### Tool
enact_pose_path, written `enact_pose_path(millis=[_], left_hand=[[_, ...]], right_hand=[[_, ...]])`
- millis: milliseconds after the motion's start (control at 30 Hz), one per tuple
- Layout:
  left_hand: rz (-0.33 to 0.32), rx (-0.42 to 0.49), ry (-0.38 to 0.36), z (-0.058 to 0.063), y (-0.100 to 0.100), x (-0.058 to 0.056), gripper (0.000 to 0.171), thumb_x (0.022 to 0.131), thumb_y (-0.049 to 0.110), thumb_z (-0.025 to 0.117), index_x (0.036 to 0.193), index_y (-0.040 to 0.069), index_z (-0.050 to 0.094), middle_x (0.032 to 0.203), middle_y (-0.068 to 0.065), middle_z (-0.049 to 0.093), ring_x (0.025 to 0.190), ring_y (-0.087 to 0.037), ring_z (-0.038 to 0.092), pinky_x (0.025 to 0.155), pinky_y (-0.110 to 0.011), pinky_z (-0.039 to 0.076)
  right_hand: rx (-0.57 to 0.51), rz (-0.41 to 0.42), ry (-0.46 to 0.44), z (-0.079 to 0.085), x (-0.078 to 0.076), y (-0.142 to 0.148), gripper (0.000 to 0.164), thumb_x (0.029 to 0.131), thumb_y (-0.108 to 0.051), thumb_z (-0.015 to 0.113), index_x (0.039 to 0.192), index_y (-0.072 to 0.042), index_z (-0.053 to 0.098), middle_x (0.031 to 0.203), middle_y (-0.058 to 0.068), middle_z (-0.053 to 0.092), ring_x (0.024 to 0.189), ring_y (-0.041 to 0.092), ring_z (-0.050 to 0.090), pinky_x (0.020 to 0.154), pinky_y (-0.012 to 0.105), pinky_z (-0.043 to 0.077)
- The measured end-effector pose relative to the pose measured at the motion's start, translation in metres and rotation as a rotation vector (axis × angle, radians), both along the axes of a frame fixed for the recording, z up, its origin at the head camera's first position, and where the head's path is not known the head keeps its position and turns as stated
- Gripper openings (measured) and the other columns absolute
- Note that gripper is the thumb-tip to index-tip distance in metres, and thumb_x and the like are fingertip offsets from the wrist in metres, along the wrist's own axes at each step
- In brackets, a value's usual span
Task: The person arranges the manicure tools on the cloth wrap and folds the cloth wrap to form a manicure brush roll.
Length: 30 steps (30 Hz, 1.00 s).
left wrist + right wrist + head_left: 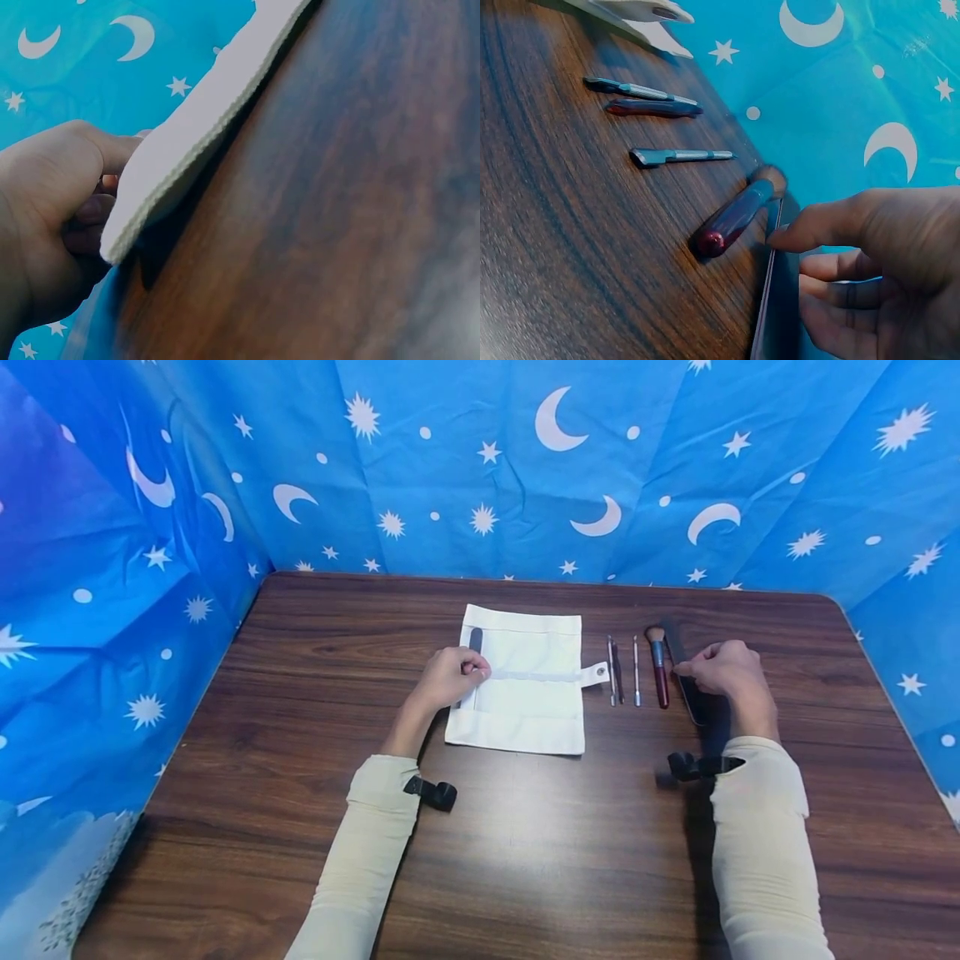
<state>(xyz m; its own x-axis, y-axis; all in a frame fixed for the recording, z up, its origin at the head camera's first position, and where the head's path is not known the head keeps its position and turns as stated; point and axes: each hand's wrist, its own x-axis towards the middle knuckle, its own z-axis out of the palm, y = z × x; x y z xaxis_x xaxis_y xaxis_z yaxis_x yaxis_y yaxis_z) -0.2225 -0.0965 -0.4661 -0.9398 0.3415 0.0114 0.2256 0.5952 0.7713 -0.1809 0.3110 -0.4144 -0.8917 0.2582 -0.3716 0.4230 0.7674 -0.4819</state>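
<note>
An unfolded white cloth pouch (529,710) with a snap strap (596,674) lies on the table. A dark flat strip, apparently a nail file (476,639), sticks up from its left pocket. My left hand (450,677) covers part of that strip, thumb and index finger pinching the pouch near the pocket edge; the left wrist view hides the fingertips behind the cloth. At the right, my right hand (726,668) pinches the side of a long black nail file (692,703), which stands on edge in the right wrist view. Beside it lies a makeup brush (735,217) with a dark red handle.
Between pouch and brush lie a metal cuticle pusher (611,672), dark tweezers (618,677) right against it, and another metal pusher (637,672). The brown wooden table (540,860) ends at a blue curtain (480,468) with moons and stars.
</note>
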Motion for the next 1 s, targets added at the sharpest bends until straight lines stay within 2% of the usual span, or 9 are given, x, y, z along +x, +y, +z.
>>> enact_pose_path(millis=[67, 133, 267, 400, 567, 667, 800, 900, 1000], left_hand=[[0.0, 0.007, -0.003, 0.0, 0.0, 0.0, 0.012, 0.097, 0.013, 0.068, 0.097, 0.006, 0.077, 0.072, 0.003, 0.048, 0.066, -0.013, 0.044, 0.065, -0.025, 0.037], [-0.001, 0.008, -0.002, -0.001, 0.0, -0.001, 0.012, 0.097, 0.014, 0.068, 0.097, 0.006, 0.077, 0.072, 0.003, 0.048, 0.065, -0.012, 0.043, 0.064, -0.025, 0.037], [0.009, 0.01, -0.004, -0.002, 0.002, 0.0, 0.012, 0.097, 0.016, 0.068, 0.098, 0.008, 0.077, 0.069, 0.004, 0.047, 0.062, -0.011, 0.042, 0.063, -0.025, 0.036], [0.024, 0.014, -0.002, -0.002, 0.002, 0.001, 0.012, 0.096, 0.015, 0.068, 0.098, 0.007, 0.078, 0.067, 0.004, 0.047, 0.061, -0.012, 0.042, 0.063, -0.026, 0.036], [0.026, 0.02, 0.008, -0.002, 0.001, 0.001, 0.012, 0.096, 0.015, 0.069, 0.097, 0.007, 0.078, 0.068, 0.004, 0.047, 0.062, -0.012, 0.042, 0.064, -0.026, 0.036], [0.028, 0.016, 0.006, -0.002, 0.0, 0.001, 0.012, 0.096, 0.015, 0.069, 0.096, 0.008, 0.078, 0.068, 0.004, 0.046, 0.062, -0.012, 0.041, 0.064, -0.025, 0.035], [0.032, 0.008, 0.0, -0.001, 0.0, 0.001, 0.012, 0.096, 0.016, 0.069, 0.096, 0.008, 0.078, 0.067, 0.005, 0.046, 0.061, -0.011, 0.041, 0.063, -0.025, 0.035], [0.035, 0.007, -0.002, 0.0, 0.0, 0.002, 0.012, 0.096, 0.016, 0.069, 0.096, 0.008, 0.078, 0.067, 0.004, 0.046, 0.061, -0.012, 0.041, 0.063, -0.026, 0.035], [0.039, 0.001, -0.001, 0.0, 0.0, 0.002, 0.012, 0.097, 0.016, 0.069, 0.096, 0.008, 0.078, 0.068, 0.004, 0.047, 0.062, -0.012, 0.041, 0.063, -0.026, 0.035]], right_hand=[[-0.045, -0.002, 0.014, -0.002, 0.0, 0.003, 0.04, 0.098, -0.034, 0.065, 0.109, 0.004, 0.063, 0.091, 0.013, 0.066, 0.085, 0.024, 0.064, 0.079, 0.044, 0.054], [-0.113, 0.002, 0.027, -0.005, -0.001, 0.006, 0.041, 0.099, -0.031, 0.065, 0.115, 0.007, 0.062, 0.094, 0.011, 0.067, 0.082, 0.018, 0.065, 0.081, 0.039, 0.059], [-0.275, 0.001, 0.042, -0.008, -0.003, 0.012, 0.038, 0.1, -0.025, 0.063, 0.12, 0.007, 0.061, 0.084, -0.006, 0.065, 0.076, 0.005, 0.061, 0.072, 0.02, 0.059], [-0.385, -0.044, 0.081, -0.006, -0.005, 0.011, 0.026, 0.1, -0.029, 0.063, 0.112, -0.005, 0.065, 0.078, -0.019, 0.06, 0.073, -0.002, 0.06, 0.068, 0.014, 0.055], [-0.53, -0.088, 0.174, -0.001, -0.011, 0.0, 0.009, 0.099, -0.033, 0.066, 0.095, -0.025, 0.069, 0.08, -0.021, 0.061, 0.073, -0.003, 0.061, 0.069, 0.014, 0.055], [-0.633, -0.095, 0.22, 0.002, -0.016, -0.012, 0.011, 0.097, -0.029, 0.068, 0.087, -0.031, 0.069, 0.079, -0.02, 0.063, 0.071, -0.001, 0.061, 0.068, 0.014, 0.056], [-0.787, -0.107, 0.262, 0.005, -0.023, -0.034, 0.016, 0.096, -0.019, 0.07, 0.082, -0.027, 0.069, 0.075, -0.016, 0.065, 0.065, 0.001, 0.062, 0.064, 0.016, 0.056], [-0.879, -0.093, 0.269, 0.009, -0.029, -0.057, 0.013, 0.095, -0.013, 0.069, 0.085, -0.021, 0.069, 0.075, -0.013, 0.067, 0.064, 0.002, 0.063, 0.064, 0.017, 0.057], [-0.882, -0.04, 0.26, 0.013, -0.036, -0.083, 0.005, 0.096, -0.012, 0.068, 0.093, -0.015, 0.066, 0.078, -0.012, 0.067, 0.067, 0.003, 0.064, 0.067, 0.018, 0.057]])
